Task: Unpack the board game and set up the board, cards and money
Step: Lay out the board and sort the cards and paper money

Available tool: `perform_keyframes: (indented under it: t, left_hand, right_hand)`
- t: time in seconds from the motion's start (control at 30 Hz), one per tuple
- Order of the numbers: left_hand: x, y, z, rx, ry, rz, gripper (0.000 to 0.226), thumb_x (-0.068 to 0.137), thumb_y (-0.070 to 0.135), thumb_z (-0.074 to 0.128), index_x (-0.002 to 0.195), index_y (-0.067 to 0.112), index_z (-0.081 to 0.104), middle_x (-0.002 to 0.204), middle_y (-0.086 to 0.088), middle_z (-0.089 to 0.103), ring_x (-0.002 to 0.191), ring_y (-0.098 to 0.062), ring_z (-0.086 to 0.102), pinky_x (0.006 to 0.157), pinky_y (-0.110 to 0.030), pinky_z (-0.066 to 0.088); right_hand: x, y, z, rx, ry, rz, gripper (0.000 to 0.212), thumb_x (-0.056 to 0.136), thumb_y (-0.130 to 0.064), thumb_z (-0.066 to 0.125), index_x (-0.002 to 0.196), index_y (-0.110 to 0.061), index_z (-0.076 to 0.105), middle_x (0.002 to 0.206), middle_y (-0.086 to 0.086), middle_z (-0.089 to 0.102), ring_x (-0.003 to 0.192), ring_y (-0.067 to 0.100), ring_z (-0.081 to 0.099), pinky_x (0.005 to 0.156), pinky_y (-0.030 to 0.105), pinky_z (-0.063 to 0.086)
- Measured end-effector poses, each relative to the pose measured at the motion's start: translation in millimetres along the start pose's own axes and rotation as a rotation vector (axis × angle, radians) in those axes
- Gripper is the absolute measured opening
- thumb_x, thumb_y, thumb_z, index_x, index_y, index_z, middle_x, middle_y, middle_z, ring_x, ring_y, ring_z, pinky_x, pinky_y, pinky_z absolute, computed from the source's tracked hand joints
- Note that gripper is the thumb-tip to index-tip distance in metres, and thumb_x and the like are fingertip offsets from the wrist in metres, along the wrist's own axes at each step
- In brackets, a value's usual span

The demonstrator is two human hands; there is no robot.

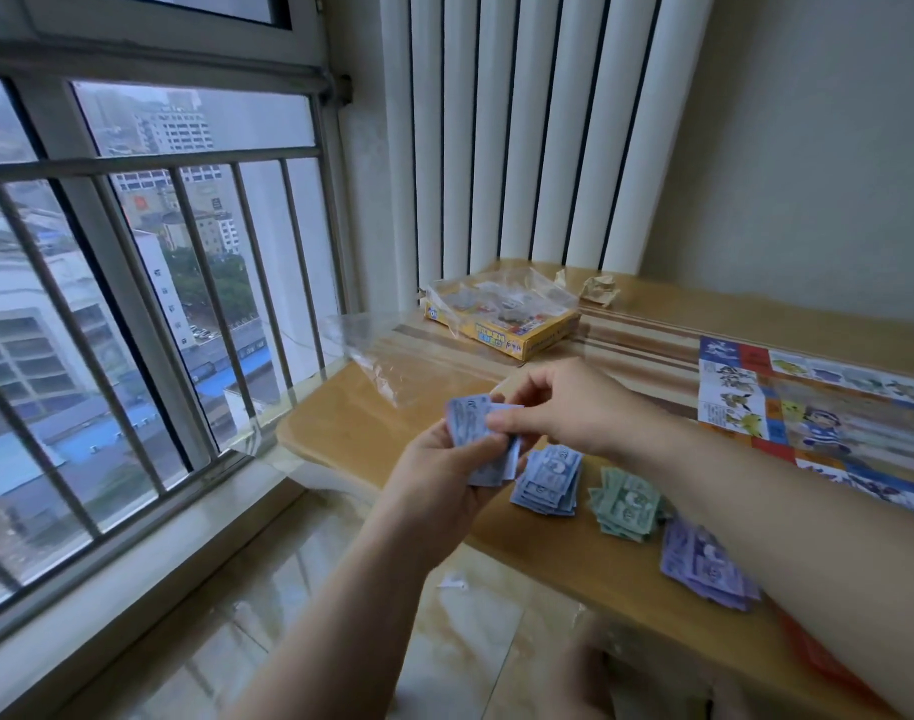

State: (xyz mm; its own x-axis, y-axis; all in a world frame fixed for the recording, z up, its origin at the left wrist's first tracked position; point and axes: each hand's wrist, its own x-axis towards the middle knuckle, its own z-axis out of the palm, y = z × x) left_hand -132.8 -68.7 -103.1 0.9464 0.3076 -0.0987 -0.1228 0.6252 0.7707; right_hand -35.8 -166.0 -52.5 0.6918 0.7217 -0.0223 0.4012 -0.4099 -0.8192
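One wooden table, running beyond and to the right of both hands. One game board, unfolded flat on it, well to the right of the right hand: blue, red and orange border squares, cartoon figures toward the middle, right side cut off by the frame. One yellow game box beyond the hands, clear film puffed over its top, printing too blurred to read. One sheet of clear plastic film lying between box and hands.

Three piles of paper money on the table, just below the right hand and trailing rightward along the forearm: blue pile nearest the left hand, green pile next, purple pile last, each loosely stacked and fanned. One more small stack of pale blue notes, held up off the table.

Two hands: left hand curled round the lower part of that stack; right hand pinching its upper edge between thumb and fingers.

One crumpled paper ball far beyond the hands, past the box. One white scrap on the tiled floor beside the left forearm.
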Motion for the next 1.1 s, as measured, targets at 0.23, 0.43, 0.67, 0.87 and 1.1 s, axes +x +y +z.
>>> perform_keyframes:
  t: [0.23, 0.43, 0.67, 0.87, 1.1]
  left_hand:
    - [-10, -10, 19, 0.054, -0.039, -0.054, 0.023, 0.097, 0.001, 0.039, 0.097, -0.001, 0.061, 0.083, -0.015, 0.072, 0.073, -0.021, 0.071, 0.067, -0.029, 0.059]
    - [-13, -19, 29, 0.174, -0.018, -0.036, 0.018, 0.092, -0.005, 0.047, 0.091, 0.000, 0.064, 0.077, -0.013, 0.072, 0.066, -0.018, 0.070, 0.062, -0.027, 0.059]
    - [-13, -23, 34, 0.126, 0.047, -0.042, 0.016, 0.095, 0.007, 0.048, 0.100, -0.001, 0.061, 0.084, -0.016, 0.073, 0.076, -0.024, 0.070, 0.069, -0.033, 0.059]
    - [-10, -25, 31, 0.172, 0.063, -0.015, 0.015, 0.094, 0.005, 0.050, 0.095, 0.000, 0.063, 0.080, -0.014, 0.073, 0.073, -0.021, 0.070, 0.062, -0.027, 0.059]
    - [-12, -27, 31, 0.159, 0.085, -0.034, 0.014, 0.095, 0.006, 0.050, 0.095, 0.001, 0.062, 0.078, -0.013, 0.072, 0.074, -0.022, 0.071, 0.067, -0.032, 0.060]
  right_hand:
    - [-26, 18, -23, -0.036, 0.068, 0.069, 0.012, 0.080, -0.026, 0.075, 0.077, -0.016, 0.068, 0.071, -0.003, 0.067, 0.061, 0.004, 0.057, 0.054, 0.015, 0.039]
    - [-37, 27, -30, 0.106, 0.093, 0.089, 0.008, 0.080, -0.018, 0.074, 0.078, -0.014, 0.067, 0.068, -0.001, 0.064, 0.057, 0.007, 0.056, 0.054, 0.020, 0.043]
    - [-40, 36, -30, 0.051, 0.091, 0.087, 0.014, 0.080, -0.019, 0.075, 0.087, -0.008, 0.069, 0.072, 0.003, 0.067, 0.062, 0.012, 0.059, 0.062, 0.030, 0.049]
    - [-37, 34, -21, 0.144, 0.152, 0.053, 0.013, 0.081, -0.014, 0.074, 0.082, -0.016, 0.061, 0.068, -0.004, 0.063, 0.049, -0.004, 0.055, 0.046, 0.010, 0.040]
    - [-37, 34, -21, 0.030, 0.162, 0.035, 0.012, 0.080, -0.015, 0.075, 0.087, -0.021, 0.067, 0.078, -0.001, 0.068, 0.070, 0.011, 0.064, 0.063, 0.024, 0.052]
